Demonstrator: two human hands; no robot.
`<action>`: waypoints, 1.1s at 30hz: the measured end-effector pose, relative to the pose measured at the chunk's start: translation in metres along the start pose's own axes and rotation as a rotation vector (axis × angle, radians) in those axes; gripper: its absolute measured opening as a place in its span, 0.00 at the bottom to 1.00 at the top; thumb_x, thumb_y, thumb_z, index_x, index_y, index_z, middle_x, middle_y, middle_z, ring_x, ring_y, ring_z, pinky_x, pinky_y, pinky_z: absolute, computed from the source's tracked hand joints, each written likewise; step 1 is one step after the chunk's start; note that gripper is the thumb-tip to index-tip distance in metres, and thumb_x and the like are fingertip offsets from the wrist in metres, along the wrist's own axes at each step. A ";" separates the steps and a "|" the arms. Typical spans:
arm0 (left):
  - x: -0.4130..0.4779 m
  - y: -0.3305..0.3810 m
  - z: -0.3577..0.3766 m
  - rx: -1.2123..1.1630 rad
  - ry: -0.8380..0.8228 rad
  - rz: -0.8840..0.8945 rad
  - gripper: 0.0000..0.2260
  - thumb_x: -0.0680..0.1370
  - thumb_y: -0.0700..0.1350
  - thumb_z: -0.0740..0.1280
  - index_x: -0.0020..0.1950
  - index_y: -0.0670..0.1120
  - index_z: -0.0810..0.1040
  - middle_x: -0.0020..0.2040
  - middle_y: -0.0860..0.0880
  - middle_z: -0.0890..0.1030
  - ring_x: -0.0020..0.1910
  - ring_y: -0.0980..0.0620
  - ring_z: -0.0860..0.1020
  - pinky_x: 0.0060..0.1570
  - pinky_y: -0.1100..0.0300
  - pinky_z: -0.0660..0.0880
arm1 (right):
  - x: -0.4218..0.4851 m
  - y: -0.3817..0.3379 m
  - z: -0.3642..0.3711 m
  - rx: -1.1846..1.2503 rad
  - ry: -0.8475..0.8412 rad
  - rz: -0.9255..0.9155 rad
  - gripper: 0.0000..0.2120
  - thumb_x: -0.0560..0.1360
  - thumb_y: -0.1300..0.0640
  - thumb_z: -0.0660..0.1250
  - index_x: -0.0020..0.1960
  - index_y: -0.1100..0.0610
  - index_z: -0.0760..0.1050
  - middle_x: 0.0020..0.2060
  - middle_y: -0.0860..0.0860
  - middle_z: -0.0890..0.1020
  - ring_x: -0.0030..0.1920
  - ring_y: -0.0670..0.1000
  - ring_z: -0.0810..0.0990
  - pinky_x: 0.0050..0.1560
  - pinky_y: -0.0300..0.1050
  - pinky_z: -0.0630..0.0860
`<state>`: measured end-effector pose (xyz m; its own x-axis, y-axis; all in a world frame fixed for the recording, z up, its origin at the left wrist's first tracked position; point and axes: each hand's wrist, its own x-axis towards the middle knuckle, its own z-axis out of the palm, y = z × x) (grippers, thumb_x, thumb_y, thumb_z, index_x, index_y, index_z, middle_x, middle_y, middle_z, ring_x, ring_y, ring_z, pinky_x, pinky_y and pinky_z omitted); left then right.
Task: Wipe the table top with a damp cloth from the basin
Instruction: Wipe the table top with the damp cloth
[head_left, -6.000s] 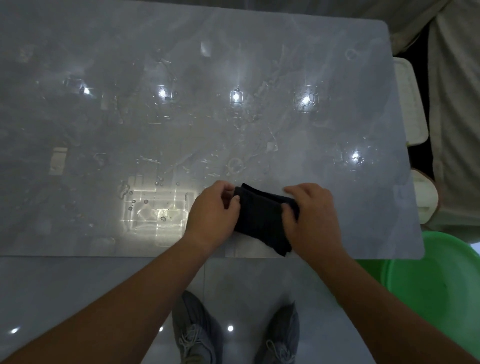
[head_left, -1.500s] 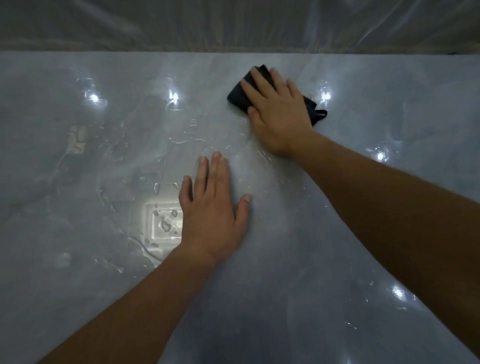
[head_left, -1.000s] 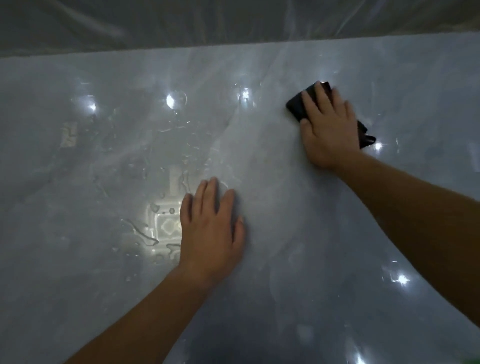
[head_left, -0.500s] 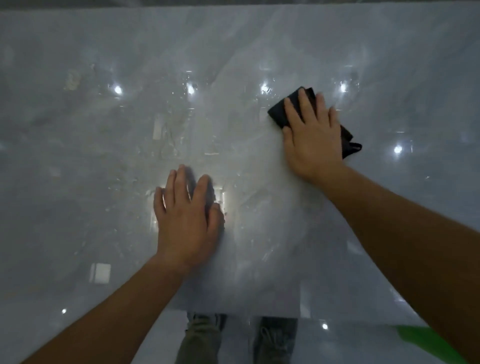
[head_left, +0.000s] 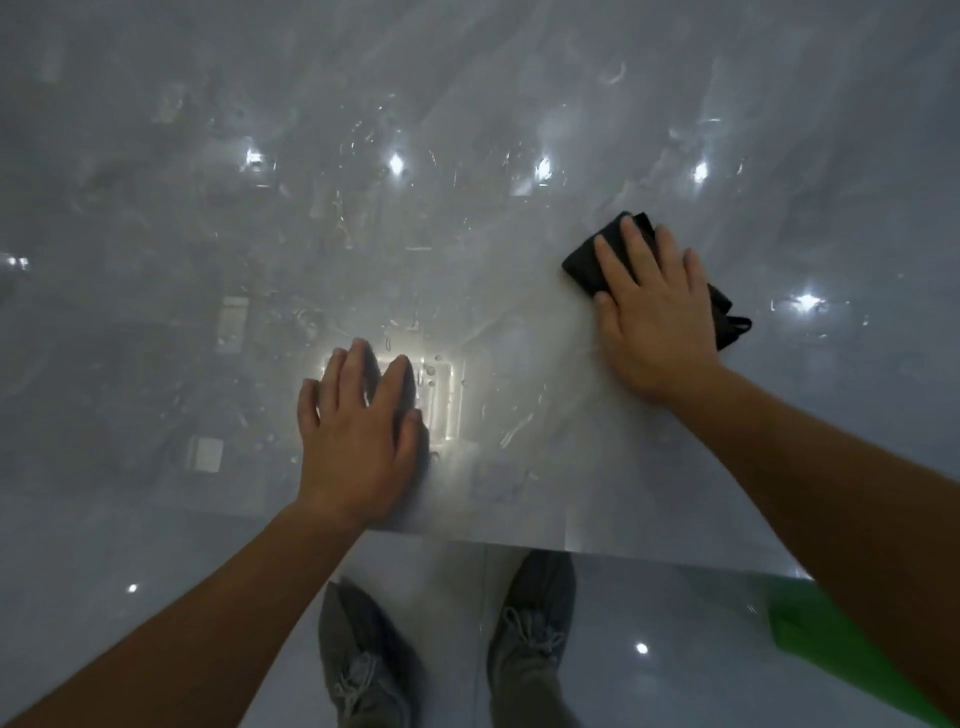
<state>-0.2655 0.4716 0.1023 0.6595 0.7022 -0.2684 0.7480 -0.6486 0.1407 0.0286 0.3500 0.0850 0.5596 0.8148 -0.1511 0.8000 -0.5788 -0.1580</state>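
**Flat palm presses cloth on wet tabletop**

The right hand (head_left: 655, 317), fingers spread, lies flat on the folded black cloth (head_left: 589, 262) at centre right of the glossy grey marble tabletop (head_left: 208, 208). The left hand (head_left: 358, 436) rests open and empty at lower centre. A green plastic basin (head_left: 810, 639) shows lower right.

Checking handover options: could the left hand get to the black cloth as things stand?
Probably yes: the left hand lies flat and empty, with bare table top between it and the cloth, though the right hand covers most of it.
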 end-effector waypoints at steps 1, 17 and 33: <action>-0.002 -0.003 0.002 0.004 -0.003 0.007 0.25 0.80 0.56 0.51 0.77 0.53 0.63 0.81 0.41 0.56 0.80 0.40 0.52 0.74 0.36 0.52 | -0.009 -0.012 0.003 0.010 0.021 0.029 0.28 0.83 0.46 0.49 0.81 0.52 0.55 0.82 0.55 0.53 0.80 0.63 0.51 0.78 0.63 0.50; -0.003 -0.054 -0.013 -0.229 0.058 0.166 0.22 0.79 0.55 0.53 0.71 0.50 0.70 0.77 0.44 0.64 0.76 0.42 0.62 0.69 0.42 0.61 | -0.134 -0.085 0.033 0.033 0.036 0.296 0.31 0.81 0.44 0.51 0.82 0.53 0.55 0.82 0.54 0.53 0.81 0.61 0.50 0.79 0.62 0.50; -0.011 -0.106 0.009 -0.027 0.017 0.143 0.25 0.83 0.58 0.49 0.81 0.57 0.54 0.83 0.48 0.48 0.81 0.43 0.43 0.75 0.34 0.43 | 0.006 -0.177 0.035 0.032 0.044 0.101 0.27 0.84 0.45 0.48 0.82 0.49 0.53 0.82 0.52 0.52 0.81 0.60 0.48 0.79 0.61 0.48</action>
<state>-0.3528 0.5304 0.0820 0.7606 0.6081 -0.2276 0.6477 -0.7347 0.2017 -0.1175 0.4560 0.0782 0.6464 0.7527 -0.1248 0.7323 -0.6580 -0.1754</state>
